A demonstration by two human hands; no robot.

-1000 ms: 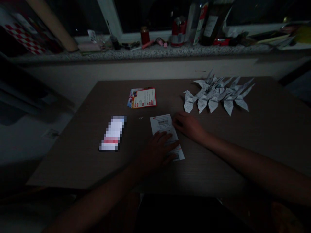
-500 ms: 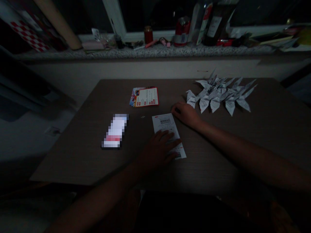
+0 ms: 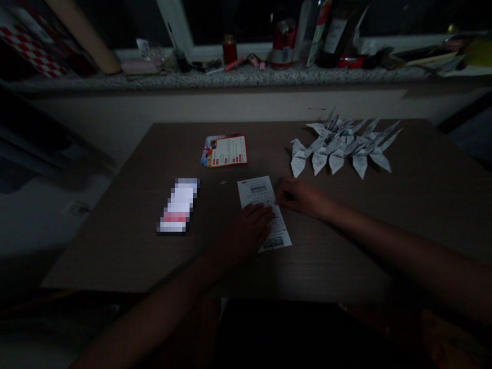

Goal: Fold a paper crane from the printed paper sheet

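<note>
A printed strip of paper [image 3: 257, 189] lies on the table in front of me, its long side slanting toward me. My left hand [image 3: 246, 230] rests flat across its middle and left part, fingers stretched out. Beside the paper's right edge is my right hand [image 3: 302, 197], its fingers curled together and the tips at that edge. Whether anything is pinched in them is hidden. Beyond my right hand stands a cluster of folded paper cranes [image 3: 336, 146], made of printed paper.
A phone [image 3: 179, 205] with a lit, pixelated screen lies to the left on the table [image 3: 126, 230]. Behind it are printed cards [image 3: 226, 150] and a tiny pale scrap [image 3: 222, 182]. The windowsill [image 3: 215, 79] carries a red can [image 3: 283, 45], bottles and small clutter.
My right hand has slid from the paper's far right corner toward me along its right edge. The fingers of my left hand have drawn closer together. The view has shifted slightly.
</note>
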